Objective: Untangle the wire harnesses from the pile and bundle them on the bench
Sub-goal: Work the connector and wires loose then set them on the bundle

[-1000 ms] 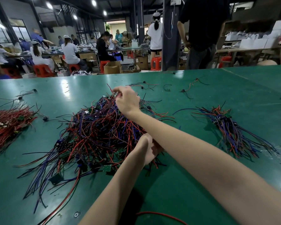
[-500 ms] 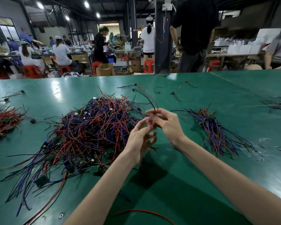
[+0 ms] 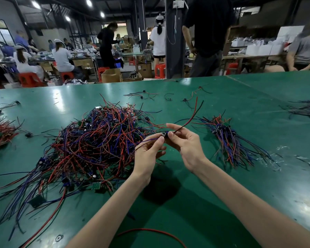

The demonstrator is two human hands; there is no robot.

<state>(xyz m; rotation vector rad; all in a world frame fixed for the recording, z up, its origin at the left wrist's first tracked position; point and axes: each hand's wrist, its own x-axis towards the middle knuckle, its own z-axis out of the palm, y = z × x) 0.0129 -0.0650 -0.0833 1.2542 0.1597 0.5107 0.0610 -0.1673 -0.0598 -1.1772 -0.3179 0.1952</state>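
Fingers (image 3: 160, 141) of left hand (image 3: 146, 156) and right hand (image 3: 186, 145) pinch one wire harness (image 3: 164, 134) at its small black part, above the bench (image 3: 222, 203); red and black leads stick up-right. One tangled pile (image 3: 97, 140) just left, one sorted bundle (image 3: 228, 140) right. Red heap (image 3: 0, 133) at left edge, dark heap (image 3: 308, 108) at right edge, one loose red wire (image 3: 150, 230) nearest the camera. A second ago the right hand was in the pile; harness now out.

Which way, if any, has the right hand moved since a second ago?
Yes. The right hand has drawn back and rightward, from the far side of the pile to beyond its right edge, pinching a harness.
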